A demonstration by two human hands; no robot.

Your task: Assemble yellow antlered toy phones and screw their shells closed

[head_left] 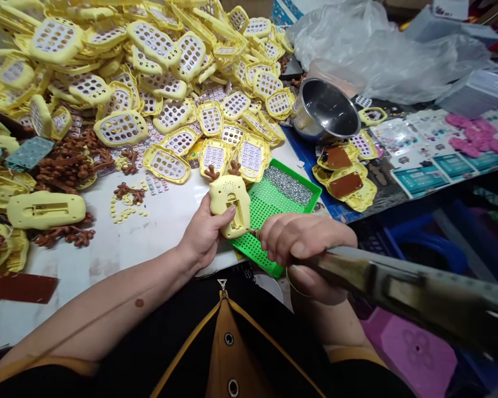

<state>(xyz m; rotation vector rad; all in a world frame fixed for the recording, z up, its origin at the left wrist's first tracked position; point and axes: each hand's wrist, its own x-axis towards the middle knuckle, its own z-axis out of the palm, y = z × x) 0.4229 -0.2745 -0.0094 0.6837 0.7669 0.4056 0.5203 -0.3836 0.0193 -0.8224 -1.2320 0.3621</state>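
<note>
My left hand [205,232] is closed round a yellow plastic toy phone [237,190] with brown antlers on top. Its back faces me, showing an uncovered battery slot, and my thumb lies over that slot. In my right hand [302,243] is a long power screwdriver [369,271], gripped near its front end. The driver's tip meets the lower right edge of the toy phone; whether it sits in a screw hole I cannot tell. Beneath both hands lies a green perforated tray [257,204], with a heap of small screws [288,185] at its far end.
Yellow phone shells [170,72] are piled high at the back left. Brown antler pieces [72,168] and a yellow phone back [45,210] lie on the left. A metal bowl [326,110], a plastic bag [382,50] and printed cards [423,179] occupy the right side.
</note>
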